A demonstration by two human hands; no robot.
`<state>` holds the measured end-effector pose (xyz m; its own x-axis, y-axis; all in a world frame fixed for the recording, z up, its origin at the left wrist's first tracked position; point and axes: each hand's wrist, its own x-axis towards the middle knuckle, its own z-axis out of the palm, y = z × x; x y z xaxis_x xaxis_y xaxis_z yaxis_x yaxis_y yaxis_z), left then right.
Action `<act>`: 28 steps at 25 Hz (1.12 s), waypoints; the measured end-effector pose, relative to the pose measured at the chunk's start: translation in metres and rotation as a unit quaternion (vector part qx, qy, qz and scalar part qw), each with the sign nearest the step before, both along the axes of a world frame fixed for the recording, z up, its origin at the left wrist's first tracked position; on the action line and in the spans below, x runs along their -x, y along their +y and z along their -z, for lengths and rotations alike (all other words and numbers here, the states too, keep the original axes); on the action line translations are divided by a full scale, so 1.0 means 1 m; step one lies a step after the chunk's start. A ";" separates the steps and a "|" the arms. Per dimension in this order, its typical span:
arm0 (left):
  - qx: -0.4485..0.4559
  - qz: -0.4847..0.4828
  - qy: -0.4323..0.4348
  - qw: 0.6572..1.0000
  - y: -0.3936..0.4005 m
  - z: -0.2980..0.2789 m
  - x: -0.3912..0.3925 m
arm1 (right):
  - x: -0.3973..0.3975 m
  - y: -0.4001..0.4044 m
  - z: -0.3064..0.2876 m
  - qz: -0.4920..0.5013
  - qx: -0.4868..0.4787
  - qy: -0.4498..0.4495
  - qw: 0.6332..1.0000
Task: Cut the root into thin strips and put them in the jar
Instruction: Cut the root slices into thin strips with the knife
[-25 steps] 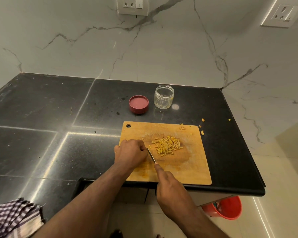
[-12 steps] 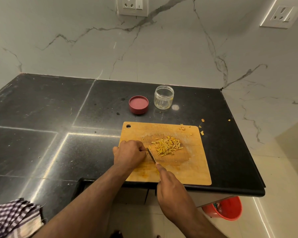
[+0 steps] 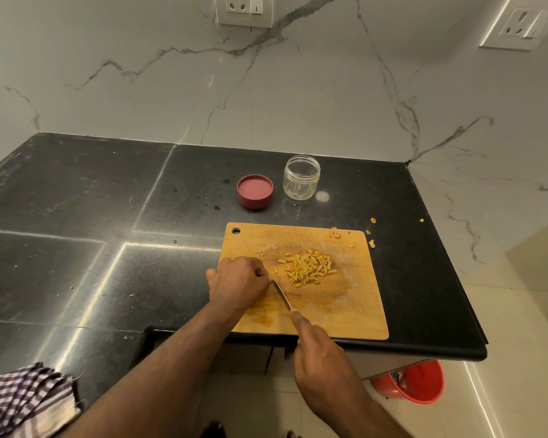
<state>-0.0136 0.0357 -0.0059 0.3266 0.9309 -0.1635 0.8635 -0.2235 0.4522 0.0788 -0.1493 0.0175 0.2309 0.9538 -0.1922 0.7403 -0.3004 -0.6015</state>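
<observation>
**Knife at the board, cut strips heaped beside the blade**

Head view: a wooden cutting board (image 3: 314, 314) is lying at the near edge of a black stone counter (image 3: 76, 200). The left hand (image 3: 239, 284) is resting on the board's left part with its fingers curled down in a clench; whatever piece of root it may be pinning is hidden beneath them, so what it is gripping cannot be told. The right hand (image 3: 321, 358) is wrapping its fingers round the handle of a knife (image 3: 281, 294), index finger lying along the top, and the narrow blade is running up and left so that its tip is sitting just beside the left hand's knuckles.

Just right of the blade, a heap of thin yellow strips (image 3: 309, 267) is lying on the middle of the board, apart from both hands. A few stray yellow scraps (image 3: 336, 235) are sitting near the board's far right corner, with more on the counter past it.

Behind the board, well apart from the strips, a clear jar (image 3: 301, 178) is standing upright and uncapped. Its red lid (image 3: 255, 191) is lying just left of it, inner side up.

A checked cloth (image 3: 23, 399) is showing at the lower left, and a red bucket (image 3: 415, 382) is standing on the floor below the counter's right end.
</observation>
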 end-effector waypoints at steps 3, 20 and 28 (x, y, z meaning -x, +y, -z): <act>-0.007 0.010 0.014 1.000 0.000 -0.002 0.002 | -0.001 0.000 -0.002 0.016 -0.025 0.007 1.000; -0.006 -0.003 0.006 1.000 0.001 -0.001 0.001 | 0.004 0.005 0.001 0.007 0.007 0.025 1.000; 0.011 -0.016 -0.006 1.000 0.002 -0.005 0.001 | 0.002 0.018 0.000 0.012 -0.014 0.032 0.999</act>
